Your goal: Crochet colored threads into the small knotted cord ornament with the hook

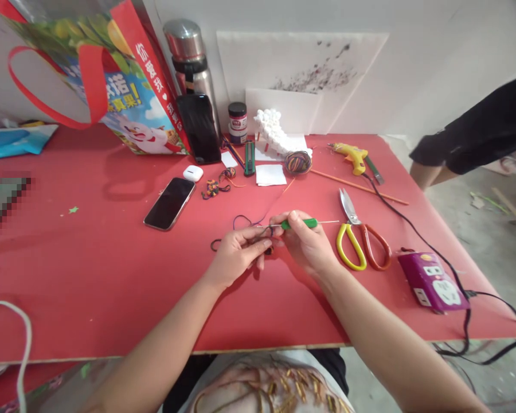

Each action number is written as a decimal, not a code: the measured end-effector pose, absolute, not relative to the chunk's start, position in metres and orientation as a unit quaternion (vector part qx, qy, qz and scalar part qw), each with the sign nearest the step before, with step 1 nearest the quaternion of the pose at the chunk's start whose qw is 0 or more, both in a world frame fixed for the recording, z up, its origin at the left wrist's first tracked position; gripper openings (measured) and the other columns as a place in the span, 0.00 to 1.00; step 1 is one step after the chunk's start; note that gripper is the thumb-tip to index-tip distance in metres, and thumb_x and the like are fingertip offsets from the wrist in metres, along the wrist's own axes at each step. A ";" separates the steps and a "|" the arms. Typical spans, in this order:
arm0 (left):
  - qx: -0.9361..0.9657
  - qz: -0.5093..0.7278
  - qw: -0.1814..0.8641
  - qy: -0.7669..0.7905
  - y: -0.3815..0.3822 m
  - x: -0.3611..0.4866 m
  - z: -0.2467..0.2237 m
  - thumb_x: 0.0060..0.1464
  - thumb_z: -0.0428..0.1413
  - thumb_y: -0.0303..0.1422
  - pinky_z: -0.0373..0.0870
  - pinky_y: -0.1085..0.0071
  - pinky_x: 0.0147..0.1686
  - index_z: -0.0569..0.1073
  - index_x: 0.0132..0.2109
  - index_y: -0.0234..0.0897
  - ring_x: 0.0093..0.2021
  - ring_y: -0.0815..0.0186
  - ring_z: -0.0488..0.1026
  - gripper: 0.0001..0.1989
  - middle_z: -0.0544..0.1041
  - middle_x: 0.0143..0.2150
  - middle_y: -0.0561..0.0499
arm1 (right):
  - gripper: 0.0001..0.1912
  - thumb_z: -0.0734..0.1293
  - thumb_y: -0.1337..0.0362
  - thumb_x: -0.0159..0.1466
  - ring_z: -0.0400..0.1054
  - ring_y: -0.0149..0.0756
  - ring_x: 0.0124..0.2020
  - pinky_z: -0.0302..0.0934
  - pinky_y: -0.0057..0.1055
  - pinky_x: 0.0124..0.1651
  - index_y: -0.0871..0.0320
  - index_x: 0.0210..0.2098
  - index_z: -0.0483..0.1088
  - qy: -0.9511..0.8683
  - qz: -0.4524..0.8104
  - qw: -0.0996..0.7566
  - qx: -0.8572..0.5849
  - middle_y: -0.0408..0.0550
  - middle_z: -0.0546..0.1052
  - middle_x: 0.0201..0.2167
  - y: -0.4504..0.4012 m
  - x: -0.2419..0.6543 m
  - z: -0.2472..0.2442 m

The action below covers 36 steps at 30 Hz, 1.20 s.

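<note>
My right hand (pixel 309 245) is closed around the green handle of a crochet hook (pixel 312 223). One thin metal end of the hook points left, over my left fingers. My left hand (pixel 235 255) pinches a small piece of dark multicoloured yarn (pixel 270 250), mostly covered by the fingers. Both hands meet just above the red table, fingertips close together. A loose strand (pixel 279 198) runs from between them back toward a multicoloured yarn ball (pixel 298 163). Right of my right hand lie scissors (pixel 349 207) with one yellow and one red handle.
Left of my hands lie a phone (pixel 169 203), an earbud case (pixel 193 174) and a small yarn piece (pixel 214 189). Behind stand a bag (pixel 141 123), a steel flask (pixel 204 80) and another phone (pixel 199 129). A yellow glue gun (pixel 353 158) and purple power socket (pixel 432 281) trail cords at right.
</note>
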<state>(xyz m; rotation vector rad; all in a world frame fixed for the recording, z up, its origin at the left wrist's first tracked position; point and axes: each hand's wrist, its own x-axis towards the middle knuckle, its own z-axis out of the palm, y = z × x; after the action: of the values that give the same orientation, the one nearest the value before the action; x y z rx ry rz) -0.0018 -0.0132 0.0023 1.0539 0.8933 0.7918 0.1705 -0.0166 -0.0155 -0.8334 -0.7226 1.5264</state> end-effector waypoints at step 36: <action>0.402 0.446 0.699 0.389 -0.014 0.006 0.004 0.50 0.75 0.43 0.54 0.76 0.18 0.80 0.37 0.36 0.17 0.73 0.67 0.17 0.78 0.23 0.55 | 0.04 0.80 0.57 0.64 0.80 0.45 0.47 0.77 0.46 0.55 0.45 0.40 0.89 -0.498 0.470 0.604 -0.408 0.48 0.86 0.42 -0.025 0.170 -0.005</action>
<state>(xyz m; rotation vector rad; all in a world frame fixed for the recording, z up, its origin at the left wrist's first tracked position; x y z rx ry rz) 0.0059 -0.0143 0.0044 0.8948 0.8680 0.9929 0.1699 -0.0249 -0.0054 -0.9438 -1.1519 1.0879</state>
